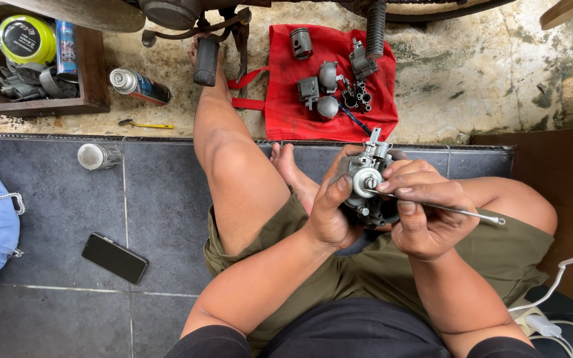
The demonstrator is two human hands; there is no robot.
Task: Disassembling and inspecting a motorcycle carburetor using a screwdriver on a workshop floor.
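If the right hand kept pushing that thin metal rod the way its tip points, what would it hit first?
The right hand aims the thin metal rod leftward at the carburetor held by the left hand. Its tip seems already at the round cap; depth is uncertain.

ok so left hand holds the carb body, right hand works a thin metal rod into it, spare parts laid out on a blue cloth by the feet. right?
One thing is off: the cloth under the spare parts is red, not blue, as the head view shows. The rest stands: the left hand holds the carburetor body, and the right hand works a thin metal rod at it.
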